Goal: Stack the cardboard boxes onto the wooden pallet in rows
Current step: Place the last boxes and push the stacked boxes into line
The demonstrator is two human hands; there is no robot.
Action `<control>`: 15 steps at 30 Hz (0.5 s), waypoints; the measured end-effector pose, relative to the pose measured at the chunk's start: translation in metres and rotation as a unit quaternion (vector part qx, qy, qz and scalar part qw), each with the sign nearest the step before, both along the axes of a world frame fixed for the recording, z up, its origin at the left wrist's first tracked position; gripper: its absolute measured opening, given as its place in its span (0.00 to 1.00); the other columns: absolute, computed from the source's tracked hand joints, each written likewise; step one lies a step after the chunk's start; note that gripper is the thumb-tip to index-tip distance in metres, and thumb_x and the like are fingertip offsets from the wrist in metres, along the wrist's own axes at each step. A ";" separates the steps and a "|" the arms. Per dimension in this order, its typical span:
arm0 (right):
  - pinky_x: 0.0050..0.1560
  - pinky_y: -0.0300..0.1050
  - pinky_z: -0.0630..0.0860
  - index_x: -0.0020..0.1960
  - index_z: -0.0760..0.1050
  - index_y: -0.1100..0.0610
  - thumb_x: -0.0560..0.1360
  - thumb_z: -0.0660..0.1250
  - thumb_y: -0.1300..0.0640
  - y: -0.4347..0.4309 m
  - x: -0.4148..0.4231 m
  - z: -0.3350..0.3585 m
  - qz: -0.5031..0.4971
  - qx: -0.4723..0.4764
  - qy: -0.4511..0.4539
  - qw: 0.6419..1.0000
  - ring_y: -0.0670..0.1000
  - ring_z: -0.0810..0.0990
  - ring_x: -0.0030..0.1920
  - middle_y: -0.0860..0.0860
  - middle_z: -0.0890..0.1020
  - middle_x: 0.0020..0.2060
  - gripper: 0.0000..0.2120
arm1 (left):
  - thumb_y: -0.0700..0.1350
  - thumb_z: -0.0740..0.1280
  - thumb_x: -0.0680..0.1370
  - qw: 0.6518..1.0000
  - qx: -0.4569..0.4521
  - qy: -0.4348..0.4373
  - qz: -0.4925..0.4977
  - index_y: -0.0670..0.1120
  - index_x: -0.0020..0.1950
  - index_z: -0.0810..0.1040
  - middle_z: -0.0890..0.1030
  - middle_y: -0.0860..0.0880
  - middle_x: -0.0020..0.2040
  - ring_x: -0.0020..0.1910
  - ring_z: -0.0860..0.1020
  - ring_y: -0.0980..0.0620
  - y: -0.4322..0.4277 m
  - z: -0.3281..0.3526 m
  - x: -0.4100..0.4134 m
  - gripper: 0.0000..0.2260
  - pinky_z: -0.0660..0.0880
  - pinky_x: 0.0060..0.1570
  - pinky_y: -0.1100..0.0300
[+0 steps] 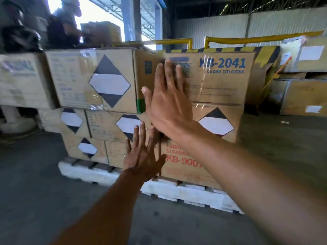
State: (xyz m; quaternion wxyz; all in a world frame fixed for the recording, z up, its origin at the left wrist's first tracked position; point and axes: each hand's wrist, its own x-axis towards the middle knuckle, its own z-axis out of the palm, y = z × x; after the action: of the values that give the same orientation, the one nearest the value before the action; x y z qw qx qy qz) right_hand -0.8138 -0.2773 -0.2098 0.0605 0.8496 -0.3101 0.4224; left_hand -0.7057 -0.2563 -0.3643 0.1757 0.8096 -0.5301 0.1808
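Pallet [99, 174] sits flat on the dark concrete floor [53, 191]; its edge reads white, possibly from glare. The bottom tier rests directly on its deck: KB-9001 carton [184, 167] at the near corner, middle carton [115, 152] touching it, and diamond-labelled carton [83, 149] at the left end.

dim interior | blown-out daylight upper left | motion blur left | glare on box tape

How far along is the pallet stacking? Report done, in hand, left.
Done: three tiers of boxes stand on the pallet. In hand: the right hand presses flat on the top KB-2041 box, the left hand against lower boxes. Left: whether more boxes wait cannot be told.
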 end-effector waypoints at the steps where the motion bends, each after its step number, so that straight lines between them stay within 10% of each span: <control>1: 0.79 0.60 0.42 0.82 0.45 0.58 0.84 0.50 0.43 0.010 0.005 0.002 0.012 -0.008 -0.001 1.000 0.59 0.39 0.81 0.56 0.43 0.82 0.33 | 0.67 0.55 0.78 1.000 0.007 -0.010 0.011 0.50 0.82 0.38 0.31 0.44 0.80 0.78 0.31 0.43 0.010 0.006 0.009 0.41 0.36 0.75 0.40; 15: 0.77 0.62 0.40 0.82 0.46 0.54 0.84 0.52 0.42 0.069 0.130 -0.007 -0.021 -0.125 0.088 0.988 0.61 0.38 0.80 0.56 0.43 0.82 0.33 | 0.68 0.50 0.79 0.998 0.026 -0.044 -0.024 0.52 0.81 0.38 0.31 0.46 0.80 0.79 0.33 0.43 0.039 -0.004 0.163 0.38 0.37 0.75 0.39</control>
State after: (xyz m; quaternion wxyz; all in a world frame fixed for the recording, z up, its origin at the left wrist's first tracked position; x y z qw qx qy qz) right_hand -0.6837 -0.2086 -0.2164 0.2021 0.8627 -0.2660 0.3797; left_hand -0.5422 -0.2168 -0.3688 0.1351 0.7919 -0.5615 0.1984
